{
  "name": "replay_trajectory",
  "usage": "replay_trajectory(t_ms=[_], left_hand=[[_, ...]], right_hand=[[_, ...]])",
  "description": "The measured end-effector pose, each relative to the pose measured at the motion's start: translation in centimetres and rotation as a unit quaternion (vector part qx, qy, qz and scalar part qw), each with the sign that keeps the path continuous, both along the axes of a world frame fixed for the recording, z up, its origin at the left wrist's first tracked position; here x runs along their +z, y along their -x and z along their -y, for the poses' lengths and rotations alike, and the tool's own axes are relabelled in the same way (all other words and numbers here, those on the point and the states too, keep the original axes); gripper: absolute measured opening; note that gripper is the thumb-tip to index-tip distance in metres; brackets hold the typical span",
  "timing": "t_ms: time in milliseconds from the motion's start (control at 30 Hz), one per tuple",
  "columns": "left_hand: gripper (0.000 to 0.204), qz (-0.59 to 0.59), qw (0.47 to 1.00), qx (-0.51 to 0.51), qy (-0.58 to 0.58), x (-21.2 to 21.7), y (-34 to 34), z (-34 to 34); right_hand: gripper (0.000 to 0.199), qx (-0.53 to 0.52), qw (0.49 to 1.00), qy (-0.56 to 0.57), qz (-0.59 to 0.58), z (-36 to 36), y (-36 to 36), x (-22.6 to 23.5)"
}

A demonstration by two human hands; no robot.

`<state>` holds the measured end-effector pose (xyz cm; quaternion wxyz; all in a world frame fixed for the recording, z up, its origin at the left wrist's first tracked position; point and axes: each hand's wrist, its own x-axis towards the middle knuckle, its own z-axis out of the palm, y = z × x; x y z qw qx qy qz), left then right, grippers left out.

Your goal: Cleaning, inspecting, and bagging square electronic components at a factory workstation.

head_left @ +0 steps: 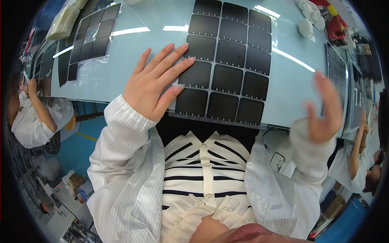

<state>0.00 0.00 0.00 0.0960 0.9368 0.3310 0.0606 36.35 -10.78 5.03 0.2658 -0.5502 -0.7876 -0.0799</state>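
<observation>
A sheet of dark, rounded rectangular panels [230,53], set in several rows with pale gaps between them, lies on the table before me. Each panel carries a row of small light marks along its lower edge. My left hand [149,86] rests flat with fingers spread, its fingertips touching the left edge of the sheet. To the right of the sheet, my right hand [327,107] is raised and blurred by motion. Its thumb and forefinger look apart, with nothing visible between them; the other fingers are not distinct.
The glossy pale-blue table [146,42] reflects ceiling lights. Another dark panelled sheet [92,34] lies at the far left near a plastic-wrapped bundle [65,22]. Crumpled white wipes [311,14] and a red object [333,25] sit far right. Other people work at both sides.
</observation>
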Motion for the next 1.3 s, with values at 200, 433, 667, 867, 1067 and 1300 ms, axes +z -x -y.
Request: replay_trajectory(t_ms=[200, 433, 667, 867, 1067, 1300], left_hand=[[0.052, 0.007, 0.999, 0.022, -0.023, 0.1, -0.6, 0.0], [0.052, 0.036, 0.999, 0.019, 0.0, -0.1, 0.4, -0.4], [0.05, 0.055, 0.998, 0.021, -0.005, -0.4, 0.5, -0.6], [0.051, 0.067, 0.998, 0.019, 0.003, -0.5, 0.6, -0.7], [0.046, 0.065, 0.997, 0.034, 0.002, -0.3, 0.5, -0.6], [0.048, 0.063, 0.998, 0.027, -0.003, -0.4, 0.4, -0.6]], right_hand=[[0.052, -0.28, 0.931, 0.086, -0.216, -11.4, -9.2, -3.1], [0.047, -0.251, 0.903, 0.212, -0.277, -15.5, -11.9, -6.2], [0.058, -0.306, 0.89, 0.206, -0.268, -15.3, -6.2, -4.1], [0.044, -0.059, 0.934, 0.145, -0.322, -13.2, -1.5, -4.7], [0.036, 0.052, 0.972, 0.189, -0.132, -8.1, 8.0, -4.6], [0.026, -0.036, 0.992, 0.084, -0.083, -11.6, 7.9, -3.7]])
